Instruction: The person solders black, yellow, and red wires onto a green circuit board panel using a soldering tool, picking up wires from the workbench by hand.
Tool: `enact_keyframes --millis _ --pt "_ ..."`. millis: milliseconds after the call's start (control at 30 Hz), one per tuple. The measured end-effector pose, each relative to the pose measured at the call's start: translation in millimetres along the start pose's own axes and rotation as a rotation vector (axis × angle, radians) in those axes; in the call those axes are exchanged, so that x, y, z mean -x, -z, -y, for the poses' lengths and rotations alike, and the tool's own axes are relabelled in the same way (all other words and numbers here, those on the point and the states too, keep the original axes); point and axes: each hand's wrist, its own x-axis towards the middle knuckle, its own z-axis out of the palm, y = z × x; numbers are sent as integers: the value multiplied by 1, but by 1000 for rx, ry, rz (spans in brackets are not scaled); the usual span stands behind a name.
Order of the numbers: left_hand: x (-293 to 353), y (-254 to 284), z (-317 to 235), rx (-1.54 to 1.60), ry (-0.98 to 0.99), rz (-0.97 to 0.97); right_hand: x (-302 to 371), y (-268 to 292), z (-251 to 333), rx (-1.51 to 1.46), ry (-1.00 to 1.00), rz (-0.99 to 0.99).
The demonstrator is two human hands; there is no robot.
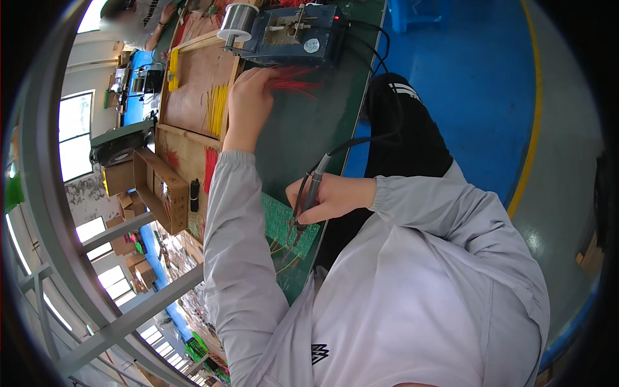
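My right hand [332,197] is wrapped around a soldering iron [314,187] with a grey handle and a black cord. Its tip end points down over a green circuit board [277,216] lying near the table edge. Thin yellow wires [288,263] stick out from the board beside the tip; whether the tip touches anything is too small to tell. Farther ahead, my left hand [251,93] reaches to a loose bunch of red wires [293,82] on the green tabletop. Its fingers are bent together at the wire ends, and the fingertips are partly hidden.
Beyond the red wires stands a dark machine [293,39] with a spool of silver wire [238,22]. Left of my left arm, a wooden tray [187,97] holds yellow wires [218,109]. A cardboard box [161,193] sits farther left. Another person [138,26] is at the upper left.
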Motion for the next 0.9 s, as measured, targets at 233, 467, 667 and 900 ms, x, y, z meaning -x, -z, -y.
enact_keyframes --millis 233,467,667,900 --pt "6 8 -7 159 337 -2 1 0 10 -17 -75 -14" --pt "39 46 4 1217 641 -406 1 -3 7 -17 -34 -23" --pt "96 55 -19 1652 572 -397 1 1 3 5 -39 -17" --pt "121 15 -41 1420 754 -450 -3 -2 10 49 -89 1"
